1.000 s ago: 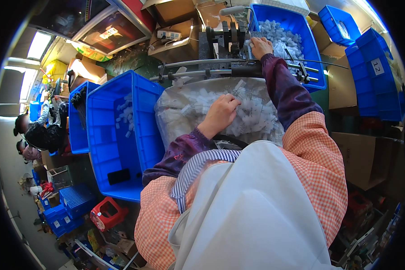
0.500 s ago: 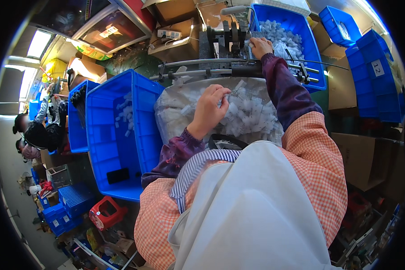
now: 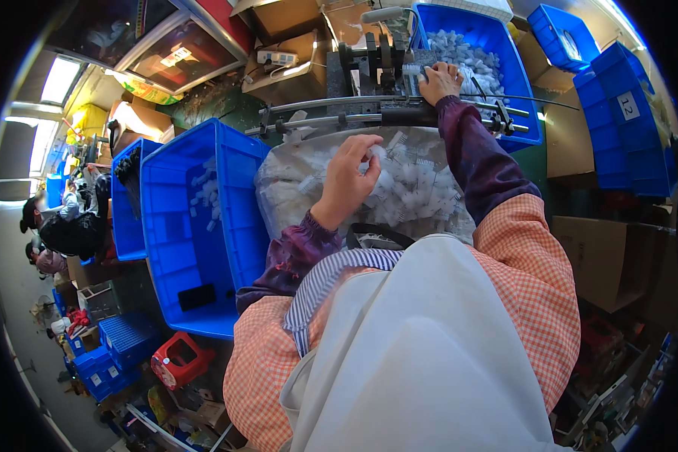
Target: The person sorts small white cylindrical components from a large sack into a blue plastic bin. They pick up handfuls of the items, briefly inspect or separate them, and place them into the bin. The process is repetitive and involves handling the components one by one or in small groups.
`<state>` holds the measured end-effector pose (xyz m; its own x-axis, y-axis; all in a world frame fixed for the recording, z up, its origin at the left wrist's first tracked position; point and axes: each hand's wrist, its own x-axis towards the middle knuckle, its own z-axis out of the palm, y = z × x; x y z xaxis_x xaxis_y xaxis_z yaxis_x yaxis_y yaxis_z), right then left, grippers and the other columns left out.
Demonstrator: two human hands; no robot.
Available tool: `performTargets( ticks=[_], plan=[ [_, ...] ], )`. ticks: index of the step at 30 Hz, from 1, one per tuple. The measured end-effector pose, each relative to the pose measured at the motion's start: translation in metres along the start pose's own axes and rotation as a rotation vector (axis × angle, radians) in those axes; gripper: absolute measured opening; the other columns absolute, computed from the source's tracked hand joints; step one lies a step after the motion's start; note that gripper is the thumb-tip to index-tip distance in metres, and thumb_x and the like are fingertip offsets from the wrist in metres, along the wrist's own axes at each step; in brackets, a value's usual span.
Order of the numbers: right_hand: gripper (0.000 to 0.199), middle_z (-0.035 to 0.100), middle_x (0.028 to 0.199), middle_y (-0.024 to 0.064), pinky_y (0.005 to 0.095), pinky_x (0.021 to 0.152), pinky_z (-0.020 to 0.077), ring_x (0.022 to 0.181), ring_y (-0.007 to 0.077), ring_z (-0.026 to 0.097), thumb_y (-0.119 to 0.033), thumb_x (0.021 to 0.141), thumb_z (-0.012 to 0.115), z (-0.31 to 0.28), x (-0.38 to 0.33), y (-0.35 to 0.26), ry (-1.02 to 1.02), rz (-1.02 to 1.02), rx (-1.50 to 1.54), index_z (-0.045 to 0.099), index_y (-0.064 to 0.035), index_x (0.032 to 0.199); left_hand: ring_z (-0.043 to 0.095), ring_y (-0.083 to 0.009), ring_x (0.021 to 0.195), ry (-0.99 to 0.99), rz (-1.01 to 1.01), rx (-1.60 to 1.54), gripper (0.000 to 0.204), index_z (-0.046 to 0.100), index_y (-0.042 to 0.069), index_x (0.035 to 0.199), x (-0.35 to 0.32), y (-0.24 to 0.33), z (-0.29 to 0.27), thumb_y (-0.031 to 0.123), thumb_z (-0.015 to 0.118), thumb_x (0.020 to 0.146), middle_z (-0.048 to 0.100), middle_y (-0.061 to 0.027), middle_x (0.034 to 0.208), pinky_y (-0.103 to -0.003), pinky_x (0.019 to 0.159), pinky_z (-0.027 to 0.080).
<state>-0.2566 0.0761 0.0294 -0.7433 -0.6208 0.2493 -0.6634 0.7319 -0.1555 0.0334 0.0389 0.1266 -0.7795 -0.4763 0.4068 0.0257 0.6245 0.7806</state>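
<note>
A: Left side?
B: Blue crate (image 3: 203, 226), few white pieces inside. Left hand (image 3: 350, 177) raised over clear bag of white plastic parts (image 3: 414, 188), fingers pinched on one small piece (image 3: 374, 153).
A: Right?
B: Right hand (image 3: 441, 79) pressed palm-down on dark machine (image 3: 377, 64), fingers curled; grip unclear. Hands well apart.

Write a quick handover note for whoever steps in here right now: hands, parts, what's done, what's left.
Left hand: raised over the clear bag of small white parts, fingers pinched on one or a few.
Right hand: resting on a white part at the black fixture by the metal rails.
Done: the far blue bin holds a heap of white parts; the near left blue bin holds a few.
Left: the bag is still well filled.
</note>
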Motion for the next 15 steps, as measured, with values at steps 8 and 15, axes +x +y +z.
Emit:
performTargets(
  ticks=[8,15],
  plan=[
    [0.026,0.051,0.103,0.0073,0.0447,0.089,0.0249,0.107,0.0274,0.038,-0.030,0.078,0.053,0.024,0.002,-0.046,0.080,-0.074,0.020,0.064,-0.0121,0.094,0.060,-0.0150,0.070,-0.018,-0.021,-0.013,0.025,0.056,0.005,0.099,0.000,-0.001,0.005,0.004,0.062,0.075,0.060,-0.0065,0.080,-0.025,0.059,0.047],
    [0.026,0.053,0.105,0.0076,0.0453,0.090,0.0248,0.107,0.0269,0.041,-0.028,0.079,0.051,0.012,0.000,-0.041,0.018,-0.081,0.007,0.064,-0.0120,0.095,0.064,-0.0148,0.076,-0.019,-0.144,-0.106,0.019,0.056,0.003,0.096,0.001,-0.004,0.005,0.005,0.062,0.077,0.064,-0.0067,0.084,-0.024,0.062,0.048]
  ],
)
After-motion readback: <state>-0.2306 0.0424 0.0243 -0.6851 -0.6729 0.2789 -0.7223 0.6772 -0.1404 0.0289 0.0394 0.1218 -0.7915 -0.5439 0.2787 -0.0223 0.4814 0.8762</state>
